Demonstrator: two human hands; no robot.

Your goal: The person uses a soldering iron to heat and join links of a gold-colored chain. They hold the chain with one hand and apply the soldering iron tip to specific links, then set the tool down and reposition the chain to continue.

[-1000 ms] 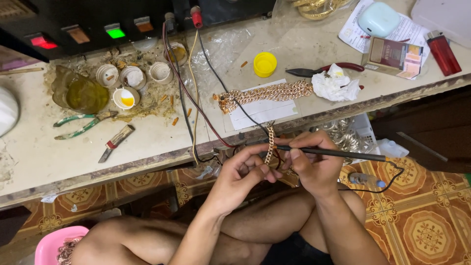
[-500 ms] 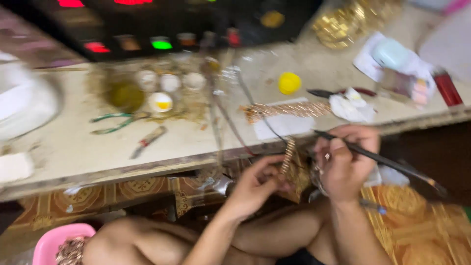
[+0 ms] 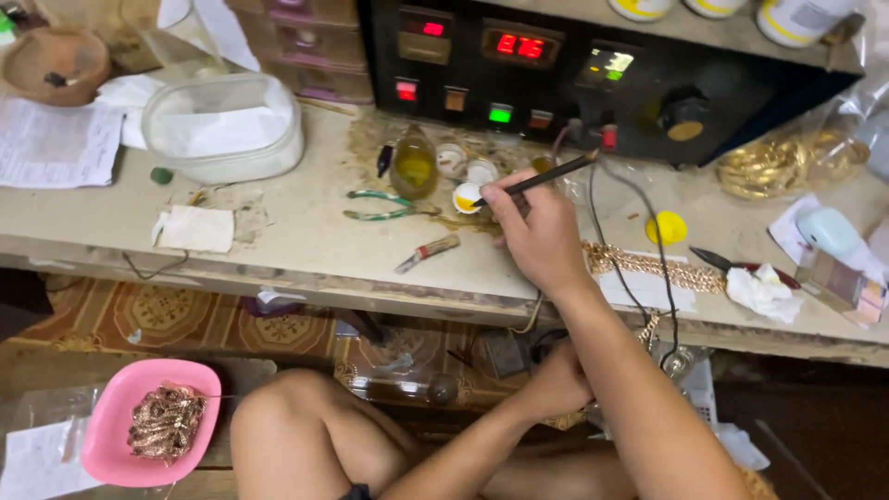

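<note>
Right grip (image 3: pixel 537 231) clamped on thin black pen-like tool (image 3: pixel 546 176), tip at small white cup (image 3: pixel 466 196) on tabletop (image 3: pixel 306 250), left grip (image 3: pixel 556 384) closed around gold chain (image 3: pixel 648 329) below tabletop edge.

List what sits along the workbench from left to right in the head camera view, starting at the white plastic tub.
White plastic tub → green-handled pliers → jar of yellow liquid → small white dish → right hand holding a thin black tool → yellow cap → crumpled white tissue
</note>
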